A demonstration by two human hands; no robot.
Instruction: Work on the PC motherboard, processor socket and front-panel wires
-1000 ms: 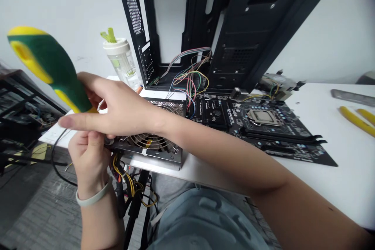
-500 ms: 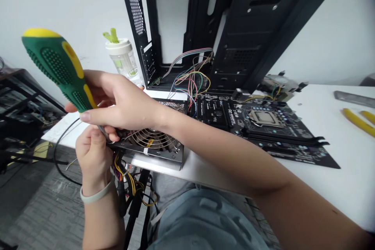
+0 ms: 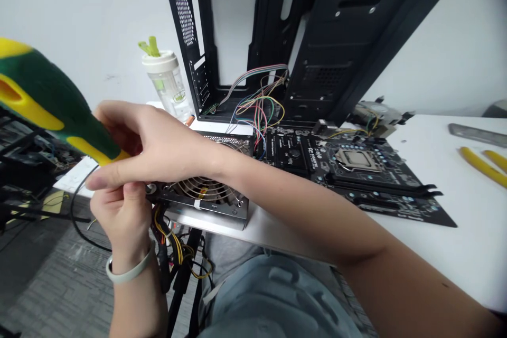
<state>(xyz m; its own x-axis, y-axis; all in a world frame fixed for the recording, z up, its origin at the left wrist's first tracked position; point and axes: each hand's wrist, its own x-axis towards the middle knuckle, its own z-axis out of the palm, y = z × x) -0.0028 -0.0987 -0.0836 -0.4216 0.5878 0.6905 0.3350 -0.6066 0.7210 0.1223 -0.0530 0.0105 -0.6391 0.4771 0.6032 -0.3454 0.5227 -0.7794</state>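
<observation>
My right hand [image 3: 146, 148] grips a screwdriver with a green-and-yellow handle [image 3: 51, 97], which leans out to the left. Its shaft is hidden behind my hand. Below, my left hand [image 3: 121, 216], wearing a pale wristband, curls against the corner of a power supply unit [image 3: 206, 195] with a wire fan grille. The fingers of my left hand hide whatever they may pinch. A screw-like metal spot [image 3: 150, 188] shows at that corner.
A black PC case [image 3: 245, 26] stands behind, with coloured wires [image 3: 257, 105] hanging out. A motherboard [image 3: 356, 169] lies flat on the white table [image 3: 435, 253]. Further off are a plastic bottle [image 3: 166, 84] and yellow-handled pliers [image 3: 483, 166]. Power supply cables [image 3: 170, 237] dangle below the table edge.
The screwdriver handle has swung left and lower, and my right hand has rotated over the power supply. My left hand stays at the same corner.
</observation>
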